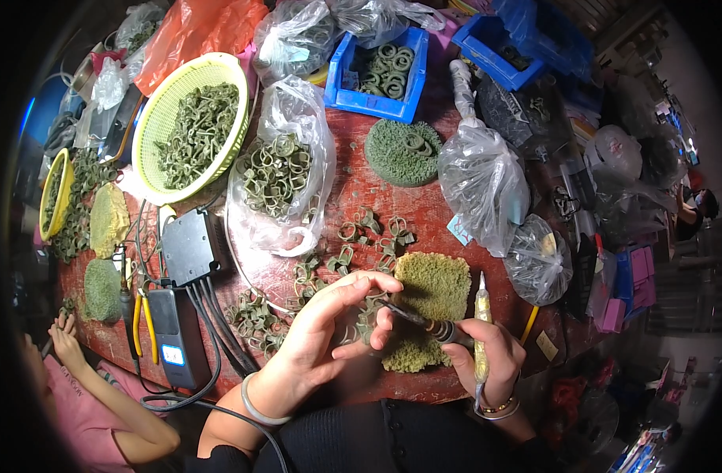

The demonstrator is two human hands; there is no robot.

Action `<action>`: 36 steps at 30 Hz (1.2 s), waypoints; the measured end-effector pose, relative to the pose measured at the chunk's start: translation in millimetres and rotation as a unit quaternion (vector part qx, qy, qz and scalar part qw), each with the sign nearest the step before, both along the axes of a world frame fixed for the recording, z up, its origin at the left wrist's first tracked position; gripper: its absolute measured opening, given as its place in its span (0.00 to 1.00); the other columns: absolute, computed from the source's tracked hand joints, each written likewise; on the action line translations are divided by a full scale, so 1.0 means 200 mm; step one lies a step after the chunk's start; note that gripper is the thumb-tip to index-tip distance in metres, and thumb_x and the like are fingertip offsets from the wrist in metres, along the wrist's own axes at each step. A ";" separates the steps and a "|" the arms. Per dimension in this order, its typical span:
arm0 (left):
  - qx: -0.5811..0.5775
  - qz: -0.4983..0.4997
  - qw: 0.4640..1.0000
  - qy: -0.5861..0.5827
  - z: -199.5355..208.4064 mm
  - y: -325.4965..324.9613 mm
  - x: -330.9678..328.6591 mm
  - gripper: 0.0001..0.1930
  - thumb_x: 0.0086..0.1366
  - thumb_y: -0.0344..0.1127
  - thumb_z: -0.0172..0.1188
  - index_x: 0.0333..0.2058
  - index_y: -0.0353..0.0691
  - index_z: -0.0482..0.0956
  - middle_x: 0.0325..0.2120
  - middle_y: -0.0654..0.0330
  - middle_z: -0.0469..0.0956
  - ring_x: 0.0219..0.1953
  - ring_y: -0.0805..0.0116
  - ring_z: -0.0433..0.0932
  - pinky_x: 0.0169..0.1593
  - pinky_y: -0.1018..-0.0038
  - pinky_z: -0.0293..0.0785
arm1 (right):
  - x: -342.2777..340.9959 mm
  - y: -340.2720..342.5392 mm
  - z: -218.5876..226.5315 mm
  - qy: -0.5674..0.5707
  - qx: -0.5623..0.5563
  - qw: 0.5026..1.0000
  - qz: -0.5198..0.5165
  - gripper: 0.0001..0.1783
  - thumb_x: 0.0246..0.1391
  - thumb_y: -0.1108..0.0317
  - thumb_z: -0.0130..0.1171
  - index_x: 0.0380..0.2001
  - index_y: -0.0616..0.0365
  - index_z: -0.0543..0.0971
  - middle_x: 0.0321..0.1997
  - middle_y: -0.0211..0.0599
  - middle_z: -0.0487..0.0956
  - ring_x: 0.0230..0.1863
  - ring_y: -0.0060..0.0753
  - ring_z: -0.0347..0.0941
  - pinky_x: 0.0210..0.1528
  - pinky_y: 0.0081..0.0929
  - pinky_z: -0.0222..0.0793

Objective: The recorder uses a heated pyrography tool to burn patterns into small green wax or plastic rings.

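Note:
My left hand (329, 323) is closed, pinching a small olive-green ring-shaped piece (365, 319) between thumb and fingers; the fingers partly hide it. My right hand (496, 364) is closed round a soldering-iron-like pen (414, 317) with a dark grip and a thin bent tip. That tip reaches to the piece; I cannot tell whether it touches. Also in my right hand, a slim yellowish pen-like tool (481, 327) with a pointed end stands up between thumb and fingers. Below both hands lies a rough yellow-green pad (433, 284), partly covered by them.
Loose green pieces (258, 322) lie left of my hands. Beyond are a plastic bag of pieces (276, 177), a yellow basket (144, 130), a blue bin (373, 105) and a round green pad (388, 162). Corded black boxes (189, 248) stand at left; another person (93, 394) sits there.

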State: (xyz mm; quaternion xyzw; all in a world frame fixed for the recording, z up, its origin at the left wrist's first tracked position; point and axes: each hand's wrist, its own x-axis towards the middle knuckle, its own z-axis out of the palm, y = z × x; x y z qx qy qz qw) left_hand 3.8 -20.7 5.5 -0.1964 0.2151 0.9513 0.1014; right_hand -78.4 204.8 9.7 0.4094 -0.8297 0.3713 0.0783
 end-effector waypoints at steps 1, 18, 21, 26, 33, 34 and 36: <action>-0.001 0.000 1.000 0.000 0.00 0.00 0.00 0.17 0.72 0.45 0.49 0.49 0.37 0.72 0.29 0.55 0.78 0.25 0.72 0.77 0.15 0.86 0.53 | 0.00 0.00 0.00 0.000 0.000 1.000 0.000 0.18 0.45 0.63 0.73 0.36 0.58 0.78 0.23 0.34 0.78 0.21 0.35 0.75 0.23 0.28 0.71; -0.328 0.066 0.939 0.084 0.02 0.12 0.00 0.22 0.63 0.21 0.60 0.55 0.34 0.66 0.39 0.59 0.74 0.38 0.74 0.75 0.39 0.77 0.77 | 0.02 0.08 -0.04 -0.183 -0.068 0.978 -0.074 0.15 0.52 0.65 0.69 0.37 0.63 0.77 0.31 0.38 0.81 0.31 0.31 0.78 0.35 0.27 0.72; -0.358 0.066 0.927 0.094 0.00 0.12 0.00 0.20 0.61 0.19 0.61 0.52 0.34 0.69 0.39 0.62 0.72 0.40 0.77 0.75 0.44 0.79 0.77 | 0.02 0.08 -0.01 -0.181 -0.060 0.979 -0.075 0.15 0.52 0.66 0.69 0.37 0.63 0.77 0.31 0.38 0.81 0.31 0.31 0.78 0.35 0.27 0.72; -0.488 0.076 0.863 0.102 -0.03 0.12 0.00 0.14 0.59 0.20 0.63 0.44 0.34 0.76 0.36 0.63 0.76 0.36 0.79 0.76 0.43 0.81 0.75 | 0.02 0.07 0.00 -0.172 -0.051 0.981 -0.073 0.14 0.52 0.67 0.69 0.37 0.63 0.77 0.31 0.38 0.81 0.31 0.31 0.78 0.35 0.27 0.72; -0.666 0.113 0.720 0.159 -0.05 0.10 -0.01 0.12 0.53 0.22 0.67 0.38 0.34 0.78 0.32 0.58 0.78 0.34 0.69 0.78 0.39 0.76 0.72 | 0.02 0.07 -0.02 -0.174 -0.059 0.981 -0.068 0.15 0.52 0.66 0.69 0.37 0.63 0.77 0.31 0.38 0.81 0.31 0.32 0.78 0.35 0.27 0.72; -0.682 0.108 0.703 0.168 -0.05 0.09 -0.01 0.12 0.55 0.21 0.67 0.38 0.34 0.78 0.32 0.60 0.78 0.35 0.73 0.78 0.41 0.78 0.72 | 0.03 0.07 -0.02 -0.177 -0.060 0.980 -0.071 0.15 0.52 0.65 0.69 0.37 0.63 0.77 0.31 0.38 0.81 0.31 0.32 0.78 0.35 0.27 0.72; -0.682 0.105 0.705 0.165 -0.04 0.09 -0.01 0.12 0.55 0.21 0.67 0.39 0.34 0.78 0.32 0.61 0.78 0.35 0.74 0.77 0.40 0.79 0.72 | 0.03 0.07 -0.01 -0.175 -0.055 0.981 -0.071 0.15 0.52 0.65 0.69 0.37 0.63 0.77 0.31 0.39 0.81 0.31 0.32 0.78 0.35 0.27 0.72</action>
